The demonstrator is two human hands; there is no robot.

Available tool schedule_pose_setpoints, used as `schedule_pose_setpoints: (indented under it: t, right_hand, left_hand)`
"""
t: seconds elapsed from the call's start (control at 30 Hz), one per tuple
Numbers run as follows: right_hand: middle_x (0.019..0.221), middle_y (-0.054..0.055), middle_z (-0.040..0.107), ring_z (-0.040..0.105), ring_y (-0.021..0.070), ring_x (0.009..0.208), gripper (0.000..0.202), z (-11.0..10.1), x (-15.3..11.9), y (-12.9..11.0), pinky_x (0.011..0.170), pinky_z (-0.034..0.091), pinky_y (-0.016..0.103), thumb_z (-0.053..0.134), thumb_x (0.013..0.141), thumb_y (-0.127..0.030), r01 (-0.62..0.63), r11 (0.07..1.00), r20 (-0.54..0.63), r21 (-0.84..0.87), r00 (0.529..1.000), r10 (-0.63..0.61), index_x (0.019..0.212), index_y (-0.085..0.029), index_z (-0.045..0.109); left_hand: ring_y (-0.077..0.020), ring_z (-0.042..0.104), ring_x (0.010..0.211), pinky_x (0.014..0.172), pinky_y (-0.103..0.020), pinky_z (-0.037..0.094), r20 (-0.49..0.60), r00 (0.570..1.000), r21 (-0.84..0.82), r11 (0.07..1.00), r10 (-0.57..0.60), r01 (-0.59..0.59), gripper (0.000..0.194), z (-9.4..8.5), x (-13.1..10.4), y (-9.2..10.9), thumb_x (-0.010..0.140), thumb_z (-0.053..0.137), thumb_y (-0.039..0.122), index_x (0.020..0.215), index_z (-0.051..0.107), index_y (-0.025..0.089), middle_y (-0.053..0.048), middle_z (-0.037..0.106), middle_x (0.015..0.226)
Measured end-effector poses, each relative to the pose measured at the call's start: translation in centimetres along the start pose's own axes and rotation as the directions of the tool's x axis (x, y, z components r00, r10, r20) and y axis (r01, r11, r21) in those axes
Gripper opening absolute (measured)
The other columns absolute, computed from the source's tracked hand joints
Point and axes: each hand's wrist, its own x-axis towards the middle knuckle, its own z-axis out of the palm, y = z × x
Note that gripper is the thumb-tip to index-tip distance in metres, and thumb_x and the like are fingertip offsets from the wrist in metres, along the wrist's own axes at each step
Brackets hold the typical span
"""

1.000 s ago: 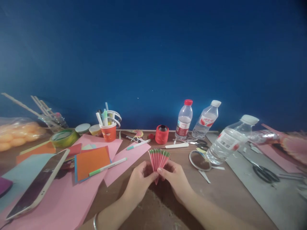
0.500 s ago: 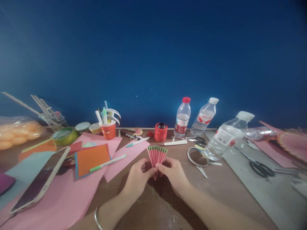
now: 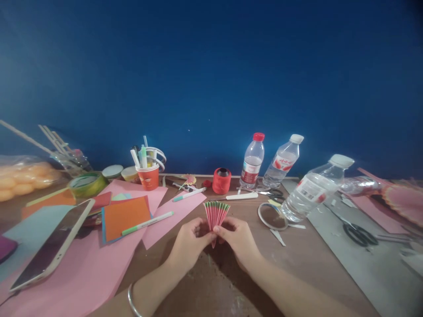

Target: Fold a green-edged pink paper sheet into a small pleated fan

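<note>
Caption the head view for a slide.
Both hands, left hand and right hand, pinch a pleated pink paper fan above a cluttered craft table.

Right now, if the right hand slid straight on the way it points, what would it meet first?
The right hand points up-left across the table, so likely the folded paper fan in its grip, then the left hand; depth is unclear.

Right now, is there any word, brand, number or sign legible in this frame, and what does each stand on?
None can be read.
Red-capped bottle: red and white label, print too blurred.
White-capped bottle: red marks on its label, unreadable.
Lying bottle: white label with dark bars like a barcode, text too small.
Orange cup: a pale mark, not legible.
The pleated paper fan held by the left hand and right hand bears no text.
</note>
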Motion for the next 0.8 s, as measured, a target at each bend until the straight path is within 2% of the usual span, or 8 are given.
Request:
schedule_pose_setpoints:
  t: [0.13,0.2,0.37,0.6,0.8]
  right_hand:
    - [0.073,0.004,0.064,0.054,0.015,0.063,0.017,-0.12,-0.15,-0.08,0.055,0.041,0.025,0.067,0.073,-0.031,0.091,0.989,0.033,-0.118,0.996,-0.088,0.076,-0.015,0.071]
    - [0.071,0.003,0.063,0.055,0.0154,0.066,0.018,-0.01,-0.34,-0.15,0.06,0.042,0.025,0.066,0.074,-0.032,0.105,0.989,0.038,-0.102,0.994,-0.101,0.076,-0.015,0.07]
    - [0.068,0.001,0.062,0.049,0.0105,0.054,0.022,0.34,-0.55,-0.09,0.049,0.039,0.022,0.066,0.074,-0.036,0.056,0.997,-0.051,0.05,0.997,-0.054,0.08,-0.014,0.065]
    - [0.065,0.001,0.062,0.051,0.0114,0.053,0.017,0.27,-0.4,-0.24,0.049,0.04,0.022,0.066,0.072,-0.03,0.002,1.0,-0.018,0.022,1.0,-0.002,0.075,-0.013,0.065]
    - [0.062,0.0,0.061,0.05,0.0113,0.053,0.015,0.29,-0.48,-0.57,0.052,0.042,0.024,0.066,0.07,-0.029,-0.004,1.0,-0.027,0.019,1.0,0.005,0.071,-0.013,0.064]
  left_hand:
    - [-0.0141,0.059,0.061,0.062,-0.028,0.047,0.006,1.0,0.001,1.0,0.004,-0.005,0.027,-0.14,-0.01,-0.28,0.071,0.07,0.03,0.089,0.062,0.011,-0.004,0.068,0.072]
    - [-0.0139,0.058,0.059,0.061,-0.028,0.047,0.009,1.0,0.007,1.0,0.005,-0.005,0.026,-0.2,-0.04,-0.38,0.072,0.069,0.029,0.088,0.062,0.011,-0.004,0.067,0.069]
    - [-0.0162,0.061,0.067,0.067,-0.029,0.047,0.008,1.0,0.023,1.0,0.009,-0.009,0.02,-0.19,-0.16,-0.19,0.071,0.069,0.023,0.085,0.062,0.011,-0.006,0.069,0.074]
    - [-0.0199,0.064,0.078,0.072,-0.031,0.049,-0.036,0.999,0.019,1.0,-0.02,0.021,0.023,-0.25,-0.13,-0.3,0.069,0.069,0.024,0.089,0.063,0.012,-0.008,0.071,0.084]
    - [-0.0198,0.064,0.075,0.07,-0.03,0.049,-0.053,0.998,0.001,1.0,-0.019,0.019,0.022,-0.18,-0.29,-0.47,0.07,0.069,0.024,0.088,0.063,0.013,-0.006,0.07,0.079]
